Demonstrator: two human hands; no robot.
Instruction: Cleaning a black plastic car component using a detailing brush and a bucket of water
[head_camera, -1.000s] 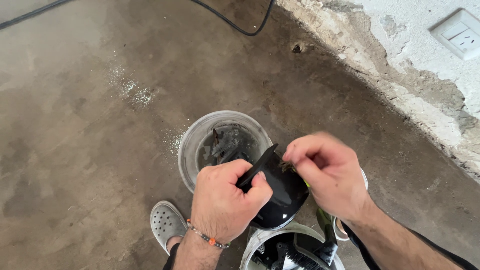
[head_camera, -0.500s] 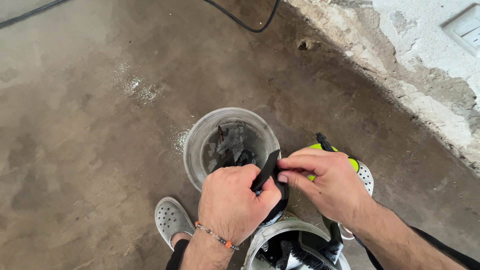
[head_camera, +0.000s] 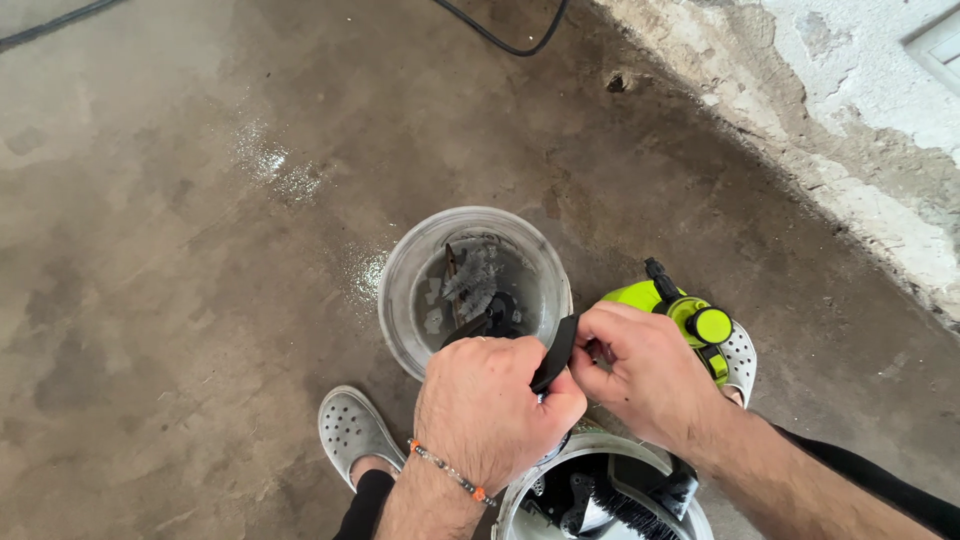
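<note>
No packages, labels, signs or screens are showing anywhere in this view.

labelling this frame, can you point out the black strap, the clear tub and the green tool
black strap (head_camera: 557, 352), head view, on its flat middle between the two hands
clear tub (head_camera: 398, 282), head view, on its left rim
green tool (head_camera: 640, 295), head view, on its bright green body
</note>
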